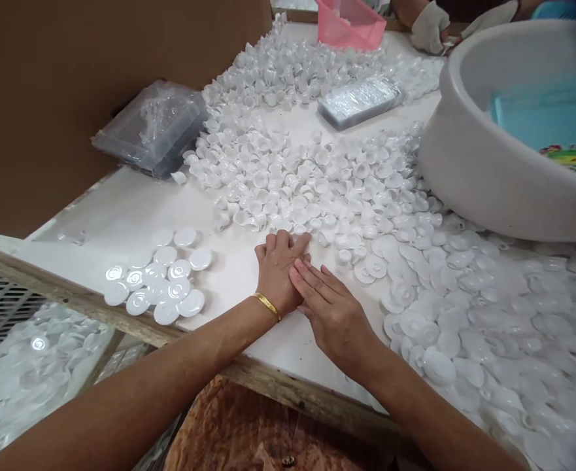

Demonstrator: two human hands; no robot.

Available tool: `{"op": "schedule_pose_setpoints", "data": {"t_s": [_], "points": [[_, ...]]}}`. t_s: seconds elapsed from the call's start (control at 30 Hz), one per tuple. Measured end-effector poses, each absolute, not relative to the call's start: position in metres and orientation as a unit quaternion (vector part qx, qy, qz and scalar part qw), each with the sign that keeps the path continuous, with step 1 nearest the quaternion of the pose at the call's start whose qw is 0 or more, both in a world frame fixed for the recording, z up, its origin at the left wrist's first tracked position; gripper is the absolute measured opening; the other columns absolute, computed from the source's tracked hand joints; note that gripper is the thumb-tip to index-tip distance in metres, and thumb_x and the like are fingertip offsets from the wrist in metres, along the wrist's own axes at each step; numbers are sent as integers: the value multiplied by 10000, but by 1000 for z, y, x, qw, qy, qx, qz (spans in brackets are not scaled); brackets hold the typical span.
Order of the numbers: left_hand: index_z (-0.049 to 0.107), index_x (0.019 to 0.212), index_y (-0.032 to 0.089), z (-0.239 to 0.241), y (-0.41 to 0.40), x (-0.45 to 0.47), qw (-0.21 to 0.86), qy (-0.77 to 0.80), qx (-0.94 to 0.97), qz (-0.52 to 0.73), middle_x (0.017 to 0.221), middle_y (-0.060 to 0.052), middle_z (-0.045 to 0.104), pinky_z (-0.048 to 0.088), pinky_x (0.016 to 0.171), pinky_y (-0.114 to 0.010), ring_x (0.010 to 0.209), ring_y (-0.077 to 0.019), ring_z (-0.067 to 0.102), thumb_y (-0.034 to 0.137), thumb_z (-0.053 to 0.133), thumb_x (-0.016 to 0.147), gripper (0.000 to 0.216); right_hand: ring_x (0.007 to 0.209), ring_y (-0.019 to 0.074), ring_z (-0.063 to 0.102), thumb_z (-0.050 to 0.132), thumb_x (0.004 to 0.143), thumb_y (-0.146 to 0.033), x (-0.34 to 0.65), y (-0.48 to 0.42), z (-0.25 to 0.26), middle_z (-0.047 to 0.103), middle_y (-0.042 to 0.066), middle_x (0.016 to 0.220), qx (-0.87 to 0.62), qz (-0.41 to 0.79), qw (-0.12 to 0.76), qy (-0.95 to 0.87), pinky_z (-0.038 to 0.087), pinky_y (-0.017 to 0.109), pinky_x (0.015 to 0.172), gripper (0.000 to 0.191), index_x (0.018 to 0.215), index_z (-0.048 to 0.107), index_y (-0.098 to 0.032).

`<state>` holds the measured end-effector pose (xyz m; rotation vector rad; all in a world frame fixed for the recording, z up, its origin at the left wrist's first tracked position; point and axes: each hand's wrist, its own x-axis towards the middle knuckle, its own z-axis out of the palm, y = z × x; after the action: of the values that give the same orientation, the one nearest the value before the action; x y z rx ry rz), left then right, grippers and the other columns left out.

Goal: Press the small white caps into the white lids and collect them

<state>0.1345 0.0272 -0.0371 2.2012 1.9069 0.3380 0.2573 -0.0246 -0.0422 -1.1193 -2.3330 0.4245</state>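
My left hand [278, 271], with a gold bangle [267, 305] at the wrist, is low over the white table, back upward. Its fingers are bent and their tips point down and away; whatever lies under the palm is hidden. My right hand [334, 311] rests its stretched fingers flat on the thumb side of the left hand. Just beyond both hands spreads a heap of small white plastic cups [288, 176]. To their right lie many flat white plastic discs [439, 365]. On the left, by the table edge, is a group of glossy white saucer-like pieces [156, 278].
A large white tub [493, 176] stands at right, light blue items inside. A clear plastic box [157, 124], a wrapped flat pack [361, 101] and a pink basket [349, 25] are farther back. A co-worker's gloved hand [429, 27] is at the far side. More white pieces [37, 360] lie below left.
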Motion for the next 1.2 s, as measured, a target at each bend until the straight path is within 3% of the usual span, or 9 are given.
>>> {"op": "schedule_pose_setpoints", "data": {"t_s": [0.17, 0.3, 0.4, 0.53, 0.67, 0.9, 1.07, 1.2], "points": [[505, 1186, 272, -35, 21, 135, 86, 661, 729, 153, 970, -76, 467, 301, 802, -397, 919, -235, 384, 308, 399, 856, 348, 1305, 185, 303, 403, 860, -115, 258, -27, -45, 377, 90, 1395, -383, 173, 320, -849, 341, 418, 1051, 528, 1374, 297, -165], [472, 1229, 255, -29, 15, 124, 144, 638, 725, 217, 1004, -74, 521, 327, 829, -385, 937, -225, 420, 386, 267, 904, 406, 1298, 219, 308, 483, 846, -226, 259, -31, -41, 335, 125, 1409, -406, 165, 364, -822, 355, 429, 1032, 609, 1396, 232, -151], [467, 1213, 229, -22, 10, 115, 250, 612, 680, 316, 964, -55, 565, 370, 810, -324, 843, -172, 491, 429, 177, 915, 461, 1223, 229, 403, 550, 817, -289, 259, -34, -41, 444, 138, 1323, -404, 165, 339, -833, 393, 423, 989, 629, 1369, 289, -139], [477, 1127, 205, -19, 6, 117, 459, 597, 508, 418, 599, 25, 459, 392, 538, -236, 514, -111, 446, 543, 123, 881, 548, 1015, 211, 550, 577, 805, -293, 255, -38, -41, 602, 104, 1118, -414, 195, 302, -836, 469, 386, 864, 493, 1260, 440, -161], [470, 1086, 204, -21, 3, 127, 590, 553, 373, 455, 566, 49, 408, 344, 415, -210, 405, -80, 374, 606, 158, 846, 562, 961, 186, 561, 555, 809, -229, 254, -40, -32, 612, 76, 1051, -429, 208, 345, -808, 469, 346, 842, 345, 1148, 524, -176], [565, 924, 177, -4, -11, 116, 560, 579, 436, 400, 659, 7, 508, 358, 486, -194, 527, -74, 423, 372, 353, 869, 293, 893, 202, 548, 567, 785, -252, 262, -43, -18, 600, 82, 946, -449, 153, 388, -790, 476, 347, 775, 288, 1058, 569, -161], [633, 862, 135, 3, -31, 111, 556, 578, 482, 354, 707, -28, 567, 439, 579, -240, 616, -113, 508, 437, 415, 833, 373, 866, 211, 544, 562, 783, -259, 266, -42, -23, 591, 81, 903, -469, 112, 350, -803, 479, 356, 745, 317, 1080, 576, -150], [638, 959, 156, 0, -37, 109, 548, 569, 522, 321, 827, -40, 642, 477, 712, -276, 730, -146, 574, 448, 480, 800, 368, 884, 208, 541, 546, 819, -292, 262, -44, -27, 592, 89, 934, -457, 132, 332, -814, 478, 348, 757, 323, 1109, 557, -150]]}}
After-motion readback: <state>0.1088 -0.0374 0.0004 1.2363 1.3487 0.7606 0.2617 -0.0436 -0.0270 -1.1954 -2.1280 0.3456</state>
